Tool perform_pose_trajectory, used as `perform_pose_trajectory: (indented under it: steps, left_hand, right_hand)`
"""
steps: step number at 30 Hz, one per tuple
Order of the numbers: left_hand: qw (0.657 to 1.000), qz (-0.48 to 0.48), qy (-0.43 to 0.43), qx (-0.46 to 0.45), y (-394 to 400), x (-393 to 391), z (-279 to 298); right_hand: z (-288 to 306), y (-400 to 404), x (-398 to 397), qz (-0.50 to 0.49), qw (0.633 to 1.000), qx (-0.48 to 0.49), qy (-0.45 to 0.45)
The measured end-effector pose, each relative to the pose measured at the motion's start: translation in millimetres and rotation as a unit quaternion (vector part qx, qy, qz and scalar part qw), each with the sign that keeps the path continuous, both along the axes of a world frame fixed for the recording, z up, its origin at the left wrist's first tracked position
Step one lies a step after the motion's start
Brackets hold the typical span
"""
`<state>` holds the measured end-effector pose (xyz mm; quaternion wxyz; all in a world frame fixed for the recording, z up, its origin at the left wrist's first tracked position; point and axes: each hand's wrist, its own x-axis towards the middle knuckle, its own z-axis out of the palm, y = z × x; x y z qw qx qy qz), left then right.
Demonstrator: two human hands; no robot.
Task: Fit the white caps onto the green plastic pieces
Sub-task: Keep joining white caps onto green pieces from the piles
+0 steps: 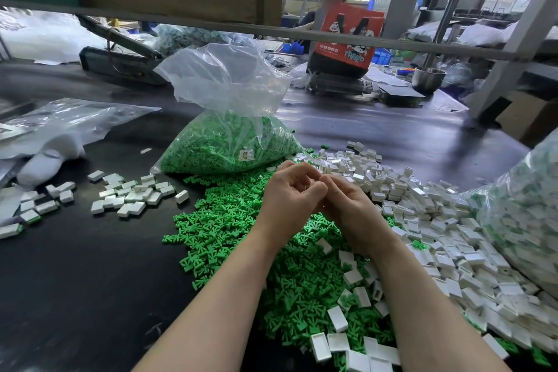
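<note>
Fingers (302, 181) of both hands curl together above the green pieces (229, 220) heaped on the counter (75, 281), whatever they pinch hidden, white caps (437, 220) piled just right.

We see matt green plastic pieces (229, 220) heaped on a dark, faintly glossy table (75, 266) at centre frame, and smooth white plastic caps (437, 220) with a slight sheen to the right. A clear, crinkled, shiny plastic bag (226, 93) stands behind. At upper right sits a polished metal bowl (428, 78).
</note>
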<state>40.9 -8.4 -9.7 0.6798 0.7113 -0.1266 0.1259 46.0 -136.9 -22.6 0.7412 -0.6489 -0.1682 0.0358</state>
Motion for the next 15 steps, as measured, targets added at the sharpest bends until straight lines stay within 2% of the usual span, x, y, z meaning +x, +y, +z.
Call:
perform_pose_trajectory:
  steps: [2, 5, 9, 12, 15]
  left_hand:
    - [1.000, -0.010, 0.018, -0.011, 2.4, 0.8, 2.9]
    - [0.999, 0.004, 0.033, 0.034, 15.0, 3.7, 8.6]
    - [0.985, 0.107, 0.044, 0.128, 56.8, 14.1, 13.3]
    - [0.931, 0.250, 0.043, 0.261, 100.3, 16.7, 8.2]
    - [0.866, 0.328, 0.112, 0.361, 131.6, 14.3, -1.2]
  right_hand:
    - [-0.5, 1.3, 0.6, -0.006, 1.000, -0.024, -0.005]
    - [-2.0, 0.1, 3.4, -0.037, 0.996, -0.079, -0.034]
    - [-2.2, -5.2, 5.7, -0.125, 0.987, -0.090, -0.041]
    - [-3.4, -7.9, 8.9, -0.223, 0.960, -0.152, -0.075]
    - [-5.0, -7.7, 10.8, -0.317, 0.909, -0.246, -0.113]
